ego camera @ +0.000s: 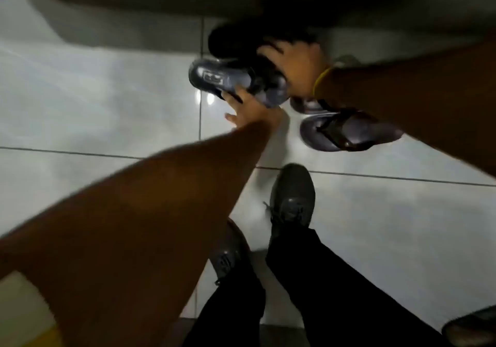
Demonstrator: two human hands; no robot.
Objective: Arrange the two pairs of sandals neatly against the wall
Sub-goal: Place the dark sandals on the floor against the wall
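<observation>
A dark slide sandal (pixel 228 78) with a light logo on its strap is held just above the white tiled floor, near the wall. My left hand (pixel 248 108) grips its lower edge with the fingers under it. My right hand (pixel 298 65) lies over a black sandal (pixel 236 39) beside the wall and seems to grip it; the blur hides the fingers. A dark thong sandal (pixel 346 132) lies flat on the floor to the right. Its partner (pixel 308 104) is mostly hidden under my right forearm.
The wall base (pixel 134 24) runs across the top of the view in shadow. My own two black laced shoes (pixel 292 199) stand on the tiles below the sandals. Another dark object (pixel 472 328) shows at the lower right corner. Open floor lies to the left.
</observation>
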